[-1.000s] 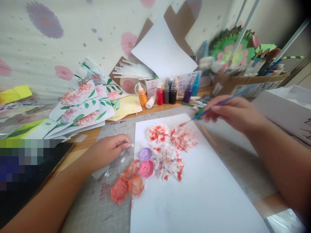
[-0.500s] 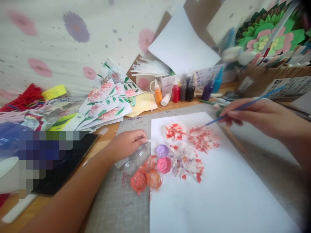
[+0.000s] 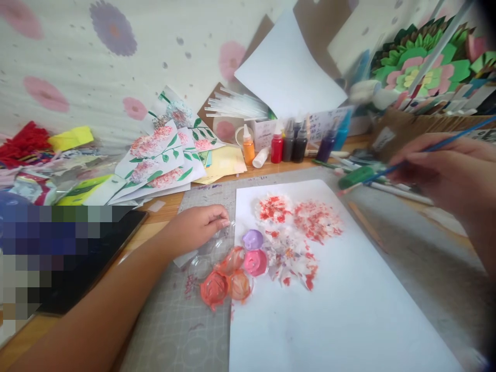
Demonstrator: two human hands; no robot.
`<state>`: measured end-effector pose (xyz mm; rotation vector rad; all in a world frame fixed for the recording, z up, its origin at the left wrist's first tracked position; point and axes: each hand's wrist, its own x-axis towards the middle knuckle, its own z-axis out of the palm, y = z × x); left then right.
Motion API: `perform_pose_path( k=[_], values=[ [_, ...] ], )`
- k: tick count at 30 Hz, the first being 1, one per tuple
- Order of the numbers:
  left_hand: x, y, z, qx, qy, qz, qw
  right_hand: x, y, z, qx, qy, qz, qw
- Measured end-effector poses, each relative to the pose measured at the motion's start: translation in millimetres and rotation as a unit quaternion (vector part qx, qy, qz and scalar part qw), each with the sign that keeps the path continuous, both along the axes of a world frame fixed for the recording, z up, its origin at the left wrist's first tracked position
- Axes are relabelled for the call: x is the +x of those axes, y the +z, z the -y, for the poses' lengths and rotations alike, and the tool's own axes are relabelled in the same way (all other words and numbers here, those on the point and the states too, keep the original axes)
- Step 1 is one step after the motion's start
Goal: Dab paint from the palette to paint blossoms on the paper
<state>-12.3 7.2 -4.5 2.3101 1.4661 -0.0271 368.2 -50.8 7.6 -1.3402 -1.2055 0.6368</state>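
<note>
My left hand (image 3: pixel 203 227) is closed, with its fingertips pinching the edge of a clear plastic paint palette (image 3: pixel 241 285). Orange, pink and purple paint fill several of its round wells; others look bare. The palette overlaps the left edge of a white sheet of paper (image 3: pixel 302 325), which carries three painted flower clusters (image 3: pixel 289 253) in red, white and purple. Closed around a thin blue paintbrush (image 3: pixel 391 168), my right hand (image 3: pixel 430 170) is off the paper's right side. The brush's tip is close to a green object (image 3: pixel 354 177), and motion blurs this hand.
Paint bottles (image 3: pixel 276 147) line the back of the table. Behind the palette lie painted flower cutouts (image 3: pixel 155 155). A dark flat device (image 3: pixel 116 253) is at left, and a cardboard box (image 3: pixel 391 129) at back right. Under the paper is a grey cutting mat (image 3: pixel 170 330).
My right hand has moved right with the paintbrush, lifting its tip off the upper right flower and away from the paper. My left hand stays at the palette. The view shifts slightly.
</note>
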Motion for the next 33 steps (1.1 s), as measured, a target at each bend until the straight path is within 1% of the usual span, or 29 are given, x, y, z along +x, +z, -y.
perform_pose_path(
  k=[2, 5, 6, 8, 11, 13, 16, 17, 18, 19, 22, 23, 24, 26, 28, 29, 30, 31, 33],
  values=[
    [0, -0.3, 0, 0.005, -0.003, 0.003, 1.0, -2, 0.2, 1, 0.007, 0.007, -0.005, 1.0],
    [0, -0.5, 0, 0.001, -0.002, 0.005, 1.0, -6, -2.6, 0, -0.031, 0.072, 0.024, 0.997],
    [1, -0.5, 0, -0.001, 0.0, 0.005, 1.0, -4, -3.0, 1, -0.037, 0.084, 0.031, 0.995],
    [1, -0.9, -1, -0.002, 0.003, 0.004, 1.0, 5, -2.0, 2, -0.022, 0.073, 0.028, 0.997],
    [0, -1.5, -1, -0.002, 0.004, 0.004, 1.0, 16, 2.4, 4, 0.052, 0.017, -0.003, 0.999],
    [1, -1.4, -1, -0.006, 0.006, 0.004, 1.0, 12, 3.7, 6, 0.071, 0.021, -0.005, 0.997],
    [1, -0.5, 0, -0.01, 0.013, 0.003, 1.0, -3, 2.4, 6, 0.008, 0.101, 0.041, 0.994],
    [1, -0.1, 0, -0.01, 0.013, 0.002, 1.0, -4, 1.9, 6, -0.007, 0.116, 0.053, 0.992],
    [1, 0.2, 0, -0.009, 0.012, -0.001, 1.0, -3, 1.6, 5, -0.006, 0.118, 0.058, 0.991],
    [1, 0.5, 0, -0.008, 0.012, -0.003, 1.0, 0, 1.7, 5, 0.01, 0.104, 0.053, 0.993],
    [2, 0.8, -1, -0.01, 0.016, -0.01, 1.0, 14, 3.0, 5, 0.094, 0.033, 0.01, 0.995],
    [2, 1.0, -1, -0.01, 0.018, -0.013, 1.0, 15, 3.3, 6, 0.105, 0.026, 0.003, 0.994],
    [2, 1.2, -1, -0.01, 0.018, -0.015, 1.0, 12, 3.3, 7, 0.1, 0.036, 0.006, 0.994],
    [2, 2.0, 0, -0.007, 0.017, -0.018, 1.0, 0, 2.7, 8, 0.053, 0.09, 0.037, 0.994],
    [3, 2.9, 0, -0.005, 0.018, -0.023, 1.0, -11, 2.1, 8, -0.002, 0.158, 0.077, 0.984],
    [3, 3.2, 0, -0.004, 0.02, -0.025, 0.999, -12, 2.0, 7, -0.019, 0.174, 0.088, 0.981],
    [3, 3.5, 0, -0.004, 0.022, -0.027, 0.999, -9, 2.1, 7, -0.027, 0.178, 0.091, 0.979],
    [3, 3.6, 0, -0.003, 0.023, -0.028, 0.999, -3, 2.4, 6, -0.023, 0.166, 0.085, 0.982],
    [3, 3.4, 0, -0.001, 0.018, -0.024, 1.0, 12, 3.3, 5, 0.015, 0.115, 0.055, 0.992]
  ],
)
